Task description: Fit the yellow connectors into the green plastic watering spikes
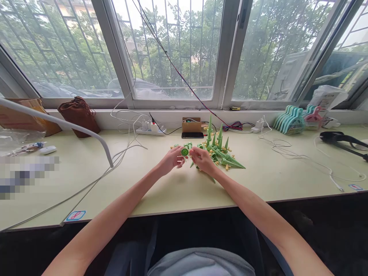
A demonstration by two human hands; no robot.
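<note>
My left hand [171, 159] is closed around a green plant watering spike [184, 152]; its round open end faces me. Close against its right side, my right hand [202, 159] pinches its fingers together. Whatever lies between those fingertips is hidden, perhaps a small valve. Just beyond and to the right of my right hand lies a pile of green watering spikes [233, 161] with small yellow valves. Several of these stand upright on their wide ends, such as a tall spike [209, 128]; others lie flat. More green pieces show behind my fingers.
A phone [192, 135] and a small cardboard box [192, 125] are behind the pile. A power strip [151, 131] and loose cables lie left of them. A brown pouch [78, 118] stands at back left, teal hangers [290, 119] at back right. The table's front edge [184, 211] runs below my forearms.
</note>
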